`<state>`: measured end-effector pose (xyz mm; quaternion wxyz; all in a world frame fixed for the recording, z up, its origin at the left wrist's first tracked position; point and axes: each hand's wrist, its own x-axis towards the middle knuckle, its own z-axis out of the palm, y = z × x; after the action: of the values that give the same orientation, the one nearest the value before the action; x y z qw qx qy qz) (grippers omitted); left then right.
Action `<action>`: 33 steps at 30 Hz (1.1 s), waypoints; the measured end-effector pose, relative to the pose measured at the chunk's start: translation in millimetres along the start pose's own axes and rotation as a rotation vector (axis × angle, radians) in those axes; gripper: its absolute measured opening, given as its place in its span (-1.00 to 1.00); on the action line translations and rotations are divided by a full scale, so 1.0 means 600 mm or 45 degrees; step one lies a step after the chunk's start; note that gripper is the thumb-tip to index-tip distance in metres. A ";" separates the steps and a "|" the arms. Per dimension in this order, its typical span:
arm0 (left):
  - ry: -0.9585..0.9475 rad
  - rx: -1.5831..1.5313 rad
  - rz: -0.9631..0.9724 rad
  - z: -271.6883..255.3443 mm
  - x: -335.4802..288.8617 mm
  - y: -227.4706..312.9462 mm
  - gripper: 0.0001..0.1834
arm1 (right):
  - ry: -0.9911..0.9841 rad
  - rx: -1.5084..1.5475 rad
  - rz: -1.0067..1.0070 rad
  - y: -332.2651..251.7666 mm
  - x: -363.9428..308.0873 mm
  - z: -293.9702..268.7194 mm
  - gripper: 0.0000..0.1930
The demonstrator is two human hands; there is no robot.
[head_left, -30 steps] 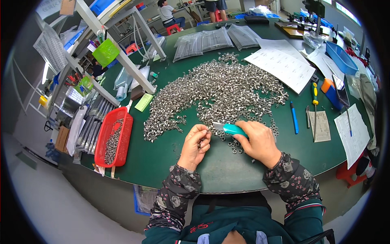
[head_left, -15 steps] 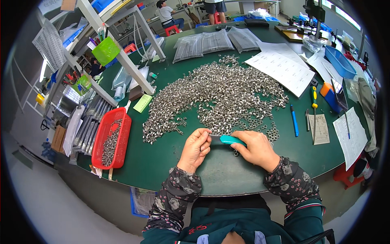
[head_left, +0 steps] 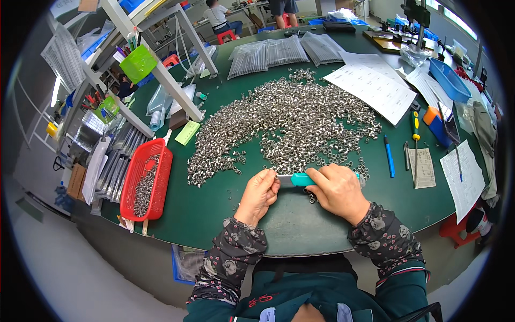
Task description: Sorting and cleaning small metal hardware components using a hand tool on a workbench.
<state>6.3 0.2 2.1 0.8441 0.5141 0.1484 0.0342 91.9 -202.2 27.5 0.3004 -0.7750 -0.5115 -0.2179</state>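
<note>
In my right hand (head_left: pixel 339 189) is a teal-handled knife (head_left: pixel 302 180), its flat grey blade (head_left: pixel 285 181) pointing left. My left hand (head_left: pixel 259 194) is closed in a pinch at the blade's tip. A small metal piece seems to sit between the thumb and forefinger, too small to make out fully. Just beyond both hands spreads a broad heap of small metal rings (head_left: pixel 289 118) on the green table (head_left: pixel 214 209). A few loose rings (head_left: pixel 311 197) lie below the knife, near my right fingers.
A red basket (head_left: pixel 163 185) with metal rings stands at the left. Right of the heap lie a blue pen (head_left: pixel 389 156), a yellow-handled screwdriver (head_left: pixel 415 126) and paper sheets (head_left: pixel 373 91). Bagged tubes (head_left: pixel 287 52) lie at the back; a white shelf post (head_left: pixel 161 70) rises at left.
The knife has swung to a more level angle, and more of its blade and handle shows. My right hand has shifted slightly up; my left hand stays nearly in place.
</note>
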 end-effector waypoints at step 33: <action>-0.082 -0.248 0.129 -0.010 0.008 -0.008 -0.85 | -0.063 0.195 0.188 -0.001 -0.006 0.006 -0.77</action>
<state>8.6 4.1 -5.6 0.8915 0.4374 0.0910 0.0746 90.3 -202.1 22.8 0.3611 -0.7906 -0.4754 -0.1362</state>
